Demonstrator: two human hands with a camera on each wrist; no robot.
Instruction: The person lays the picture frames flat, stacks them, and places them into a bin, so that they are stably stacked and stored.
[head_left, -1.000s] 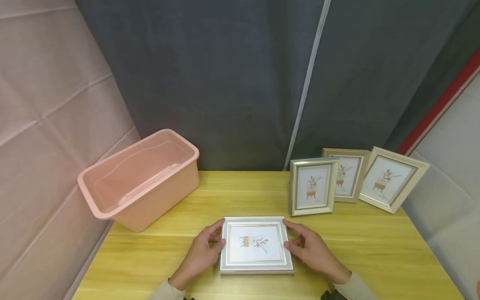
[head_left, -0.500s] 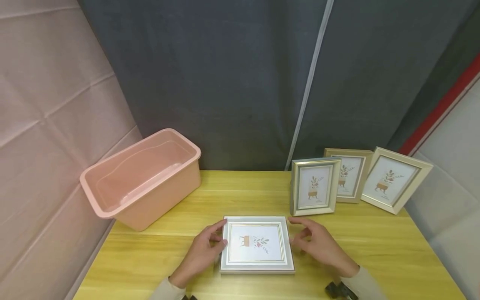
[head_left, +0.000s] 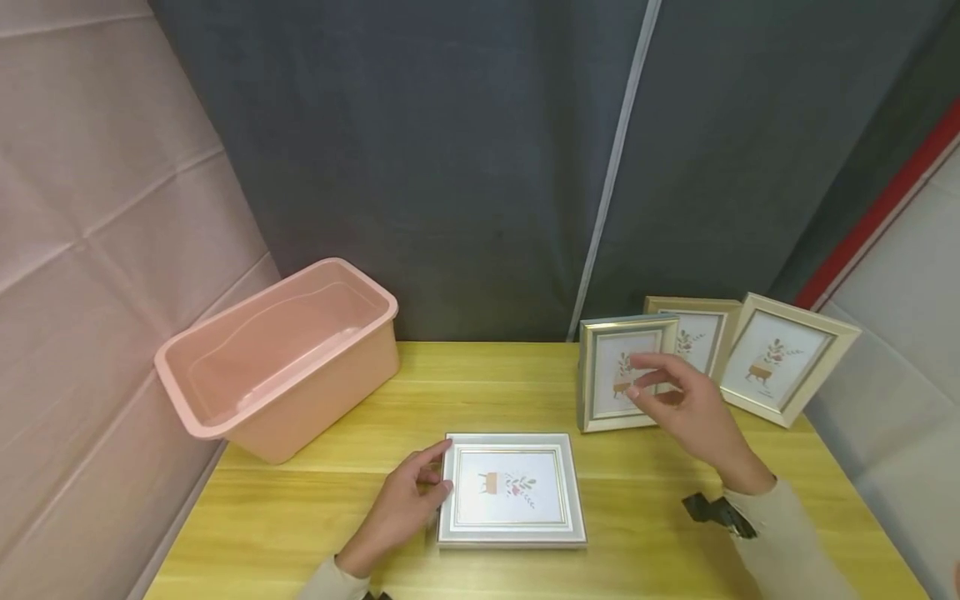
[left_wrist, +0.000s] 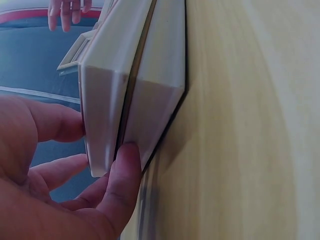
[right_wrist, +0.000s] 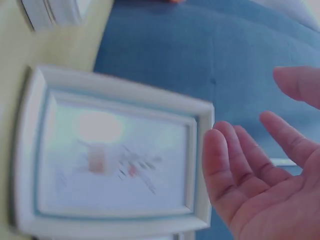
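Note:
A silver-white picture frame (head_left: 512, 536) lies flat on the table, its plant print turned sideways. My left hand (head_left: 397, 508) holds its left edge, thumb and fingertips on the rim and side. In the left wrist view, the side of this frame (left_wrist: 145, 100) shows two pale layers with a dark line between. My right hand (head_left: 690, 408) hovers by a standing cream-and-grey picture frame (head_left: 588, 375), covering part of its print. Right wrist view: this standing frame (right_wrist: 120, 145) is beside the fingertips, thumb and fingers apart with nothing between them; contact cannot be told.
Behind the standing frame are a tan picture frame (head_left: 723, 350) and a tilted cream picture frame (head_left: 813, 371). At the back left of the wooden table (head_left: 480, 383) stands a pink plastic tub (head_left: 322, 392). A dark curtain (head_left: 435, 167) hangs along the back edge.
My right hand has let go of the flat frame's right side and moved up and right to the standing frame. The left hand and the flat frame have stayed in place.

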